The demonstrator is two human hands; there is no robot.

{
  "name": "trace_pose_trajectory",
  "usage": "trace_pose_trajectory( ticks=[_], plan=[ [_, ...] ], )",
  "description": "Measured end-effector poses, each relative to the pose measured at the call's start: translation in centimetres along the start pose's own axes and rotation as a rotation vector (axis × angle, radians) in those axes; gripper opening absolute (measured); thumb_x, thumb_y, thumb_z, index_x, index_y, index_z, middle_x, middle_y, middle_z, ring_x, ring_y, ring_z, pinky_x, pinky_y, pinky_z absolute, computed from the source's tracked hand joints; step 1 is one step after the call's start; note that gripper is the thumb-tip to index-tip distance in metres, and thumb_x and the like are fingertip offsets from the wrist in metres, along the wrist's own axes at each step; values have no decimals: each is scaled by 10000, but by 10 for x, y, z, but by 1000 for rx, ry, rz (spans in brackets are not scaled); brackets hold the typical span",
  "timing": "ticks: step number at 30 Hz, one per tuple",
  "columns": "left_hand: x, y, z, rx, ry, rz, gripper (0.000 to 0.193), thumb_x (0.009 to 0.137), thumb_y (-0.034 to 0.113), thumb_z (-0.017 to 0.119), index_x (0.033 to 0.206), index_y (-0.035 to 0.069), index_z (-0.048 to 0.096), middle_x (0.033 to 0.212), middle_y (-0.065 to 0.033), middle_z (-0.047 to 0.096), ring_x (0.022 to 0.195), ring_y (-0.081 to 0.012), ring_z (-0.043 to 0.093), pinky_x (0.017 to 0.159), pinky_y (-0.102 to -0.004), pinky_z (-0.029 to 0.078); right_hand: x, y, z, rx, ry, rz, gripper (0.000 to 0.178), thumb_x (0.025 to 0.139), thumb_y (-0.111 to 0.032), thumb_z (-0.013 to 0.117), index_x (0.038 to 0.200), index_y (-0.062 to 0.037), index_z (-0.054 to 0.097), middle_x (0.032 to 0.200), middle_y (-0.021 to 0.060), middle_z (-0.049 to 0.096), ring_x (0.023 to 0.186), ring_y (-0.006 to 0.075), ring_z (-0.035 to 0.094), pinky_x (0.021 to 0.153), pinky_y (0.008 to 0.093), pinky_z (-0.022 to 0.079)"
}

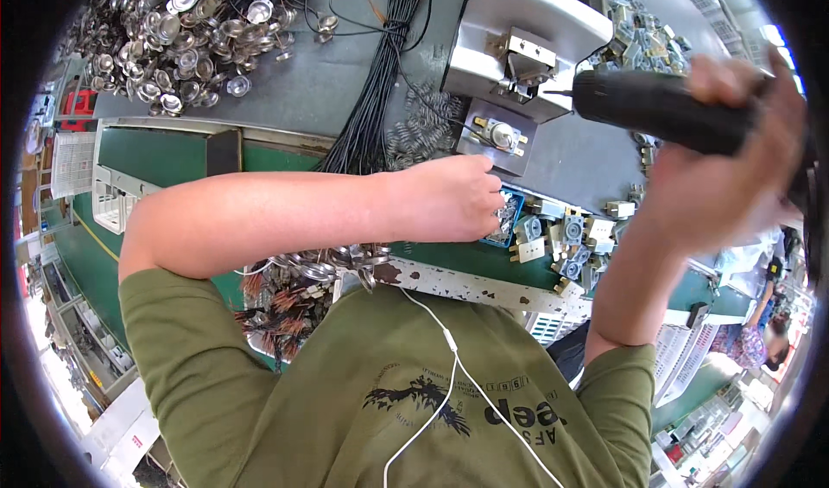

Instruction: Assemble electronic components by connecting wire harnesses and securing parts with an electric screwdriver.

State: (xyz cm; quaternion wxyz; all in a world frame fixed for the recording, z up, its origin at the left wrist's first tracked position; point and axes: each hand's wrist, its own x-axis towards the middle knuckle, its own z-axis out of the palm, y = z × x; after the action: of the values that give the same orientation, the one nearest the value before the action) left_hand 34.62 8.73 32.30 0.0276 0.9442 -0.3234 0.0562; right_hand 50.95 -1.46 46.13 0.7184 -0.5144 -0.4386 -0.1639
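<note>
"Black cylindrical power screwdriver (661,108): where is it?"

"On the right, gripped in the blurred right hand (734,155), its thin metal bit (559,93) pointing left."

"And the left hand (458,199)?"

"Narrow, curled beside a blue rectangular tray (520,205) of small metal pieces (507,216); whether it holds anything, I cannot tell. Just beyond, a round silver-capped part (499,135) sits on a square grey metal block (515,161)."

"Farther out?"

"Grey-and-white blocky parts (572,231) lie right of the tray; long bundled black wires (370,104) stretch left, and round silver caps (168,39) are heaped far left."

The power driver (661,108) looks matt plastic, the piled discs (164,28) glossy metal, the shirt (337,410) matt cloth.
</note>
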Motion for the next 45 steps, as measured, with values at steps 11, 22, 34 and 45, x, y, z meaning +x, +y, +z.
trace_pose_trajectory(
  ticks=[11, 22, 34, 45],
  plan=[
    [-2, -8, -3, -223, 107, -42, 91, 822, 185, 648, 820, 114, 591, 785, 16, 579, 845, -168, 625, 744, -320, 481, -17, 30, 29, 257, 23, 31, 169, 955, -14, 688, 1066, 84, 607, 711, 143, 663, 553, 195, 626, 531, 333, 549],
    [-2, -13, -16, -422, -29, -98, 145, 818, 134, 648, 951, 78, 632, 846, -69, 609, 842, -251, 663, 772, -390, 514, -15, 32, 42, 280, -76, -20, 411, 939, 67, 666, 1231, 9, 382, 973, 247, 698, 559, 179, 627, 499, 331, 555],
    [-7, -22, -25, -490, 63, -131, 157, 795, 104, 639, 928, 24, 667, 840, -126, 665, 827, -336, 698, 724, -456, 563, -17, 30, 47, 213, -82, -63, 368, 935, 75, 651, 1211, 46, 409, 1000, 249, 700, 575, 180, 637, 538, 307, 555],
    [-21, -58, -41, -354, 413, -449, 70, 873, 159, 691, 885, 95, 665, 815, -59, 684, 808, -276, 691, 750, -417, 507, -13, 26, 32, 145, -230, 140, 152, 955, -12, 651, 1021, 123, 674, 695, 134, 666, 590, 178, 637, 590, 285, 523]
  ],
)
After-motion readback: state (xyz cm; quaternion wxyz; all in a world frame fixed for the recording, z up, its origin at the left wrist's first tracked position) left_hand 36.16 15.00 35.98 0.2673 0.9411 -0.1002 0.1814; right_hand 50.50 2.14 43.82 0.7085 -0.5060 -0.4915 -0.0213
